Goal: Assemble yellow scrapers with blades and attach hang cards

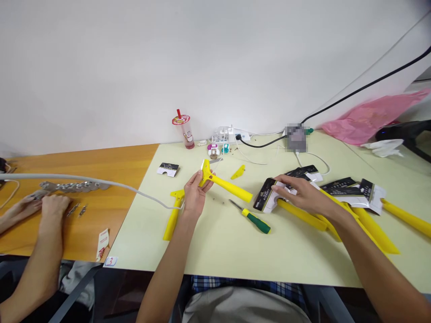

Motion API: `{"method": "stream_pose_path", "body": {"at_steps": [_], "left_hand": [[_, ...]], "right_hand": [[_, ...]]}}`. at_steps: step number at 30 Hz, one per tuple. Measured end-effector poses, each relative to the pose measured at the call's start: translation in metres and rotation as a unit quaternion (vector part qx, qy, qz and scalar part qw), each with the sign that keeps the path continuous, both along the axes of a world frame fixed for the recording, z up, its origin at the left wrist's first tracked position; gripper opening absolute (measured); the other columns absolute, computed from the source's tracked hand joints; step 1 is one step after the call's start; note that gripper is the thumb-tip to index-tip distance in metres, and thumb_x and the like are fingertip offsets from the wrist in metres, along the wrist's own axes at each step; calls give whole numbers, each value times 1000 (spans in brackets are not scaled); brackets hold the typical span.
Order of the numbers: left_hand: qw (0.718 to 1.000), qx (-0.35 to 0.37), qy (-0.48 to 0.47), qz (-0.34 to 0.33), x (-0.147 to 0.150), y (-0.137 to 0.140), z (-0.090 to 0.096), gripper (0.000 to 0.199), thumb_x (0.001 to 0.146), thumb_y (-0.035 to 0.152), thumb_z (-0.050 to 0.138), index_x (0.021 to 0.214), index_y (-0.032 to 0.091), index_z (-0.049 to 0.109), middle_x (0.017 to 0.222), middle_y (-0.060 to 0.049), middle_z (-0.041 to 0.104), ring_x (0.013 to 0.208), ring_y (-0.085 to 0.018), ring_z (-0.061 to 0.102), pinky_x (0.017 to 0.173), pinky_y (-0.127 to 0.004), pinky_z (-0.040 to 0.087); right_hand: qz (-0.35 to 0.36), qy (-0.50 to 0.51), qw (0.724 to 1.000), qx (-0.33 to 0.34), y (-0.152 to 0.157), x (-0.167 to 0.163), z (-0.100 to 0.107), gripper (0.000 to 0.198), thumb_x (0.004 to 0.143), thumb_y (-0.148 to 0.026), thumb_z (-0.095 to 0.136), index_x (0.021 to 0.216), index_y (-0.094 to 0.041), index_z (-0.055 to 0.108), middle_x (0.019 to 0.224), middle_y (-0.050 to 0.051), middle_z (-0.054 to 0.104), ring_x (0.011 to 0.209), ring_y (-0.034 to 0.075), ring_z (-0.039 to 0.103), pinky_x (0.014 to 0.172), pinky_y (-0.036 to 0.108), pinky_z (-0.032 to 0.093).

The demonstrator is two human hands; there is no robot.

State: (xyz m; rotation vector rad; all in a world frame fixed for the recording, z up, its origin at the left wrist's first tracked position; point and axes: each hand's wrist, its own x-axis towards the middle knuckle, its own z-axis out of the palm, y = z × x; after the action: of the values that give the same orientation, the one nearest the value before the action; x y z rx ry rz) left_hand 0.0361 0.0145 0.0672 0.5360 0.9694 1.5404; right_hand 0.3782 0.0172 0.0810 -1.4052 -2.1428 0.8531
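Observation:
My left hand (194, 194) grips a yellow scraper (232, 187) near its head, with the handle slanting down to the right. The fingers of my right hand (308, 195) close on the black-and-white card sleeve (265, 195) of another scraper, whose yellow handle (299, 214) lies under that hand. More carded scrapers (375, 229) are heaped on the right. Between my hands lie a green-and-yellow screwdriver (256, 220) and a loose yellow piece (238, 172). A bare yellow scraper (173, 220) rests left of my left forearm. Further back is a separate folded card (168, 169).
A lidded cup with a straw (187, 134) and a power strip (222, 134) stand by the wall. A white cable (134, 190) crosses the left side. A co-worker's hands (54, 206) handle metal parts on the brown table (134, 168). A pink bag (370, 114) sits back right.

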Motion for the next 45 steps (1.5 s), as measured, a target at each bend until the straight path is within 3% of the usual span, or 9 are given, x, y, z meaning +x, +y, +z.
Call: {"method": "stream_pose_path", "body": {"at_steps": [4, 9, 14, 20, 26, 29, 34, 41, 45], "left_hand": [[999, 24, 37, -12, 3, -2, 3, 41, 82, 44, 92, 108, 14, 80, 114, -15, 82, 107, -31, 82, 92, -40, 65], [998, 34, 57, -16, 5, -3, 4, 44, 78, 46, 94, 105, 14, 80, 108, -14, 82, 100, -30, 83, 80, -34, 65], [997, 41, 59, -23, 4, -3, 3, 45, 79, 48, 93, 106, 15, 80, 109, -13, 83, 101, -30, 82, 80, -34, 65], [997, 45, 58, -15, 2, -1, 0, 45, 80, 48, 93, 106, 15, 79, 106, -14, 83, 98, -29, 82, 85, -36, 64], [999, 23, 39, 23, -2, 0, -1, 39, 79, 43, 93, 101, 15, 77, 102, -13, 83, 93, -24, 81, 89, -36, 62], [999, 8, 28, 27, -9, 2, -1, 43, 82, 43, 92, 109, 17, 74, 97, -8, 80, 78, -15, 74, 78, -30, 60], [998, -8, 46, 37, -22, 4, -4, 48, 83, 50, 91, 111, 18, 70, 92, -4, 74, 69, -9, 65, 56, -19, 48], [998, 8, 35, 53, -24, 0, -5, 46, 86, 51, 88, 110, 19, 67, 100, -7, 76, 78, -12, 70, 50, -19, 42], [998, 25, 21, 49, -20, -1, -5, 34, 92, 45, 82, 111, 21, 66, 107, -8, 77, 90, -17, 74, 54, -20, 47]], "right_hand": [[-23, -108, 994, 25, 21, -2, -21, 52, 103, -71, 47, 107, -23, 69, 90, 7, 76, 80, 28, 69, 73, 40, 50], [-1, -161, 981, 105, 38, -4, -38, 45, 102, -55, 51, 124, -21, 70, 126, 15, 76, 114, 36, 71, 101, 50, 53], [27, -220, 966, 134, 54, -24, -31, 41, 103, -43, 51, 132, -19, 67, 132, 17, 72, 120, 37, 70, 102, 51, 53], [96, -337, 933, 80, 88, -53, -17, 28, 97, -27, 59, 120, -19, 71, 130, 15, 71, 110, 33, 72, 87, 41, 52], [128, -285, 944, 101, 86, -89, -9, 26, 103, -35, 57, 117, -18, 70, 124, 17, 72, 104, 32, 70, 83, 39, 47], [207, -207, 953, 79, 64, -118, -8, 17, 102, -33, 61, 111, -21, 70, 118, 13, 74, 100, 28, 69, 78, 35, 44], [311, -167, 936, 6, 44, -152, -7, 10, 93, -29, 72, 99, -22, 70, 109, 9, 72, 96, 25, 66, 75, 32, 41], [333, -163, 928, -36, 45, -161, 1, 10, 91, -12, 62, 90, -20, 68, 104, 8, 71, 94, 23, 64, 76, 31, 41], [293, -135, 946, -40, 50, -157, 3, 10, 94, -14, 59, 95, -20, 66, 102, 9, 73, 89, 23, 65, 75, 31, 43]]}}
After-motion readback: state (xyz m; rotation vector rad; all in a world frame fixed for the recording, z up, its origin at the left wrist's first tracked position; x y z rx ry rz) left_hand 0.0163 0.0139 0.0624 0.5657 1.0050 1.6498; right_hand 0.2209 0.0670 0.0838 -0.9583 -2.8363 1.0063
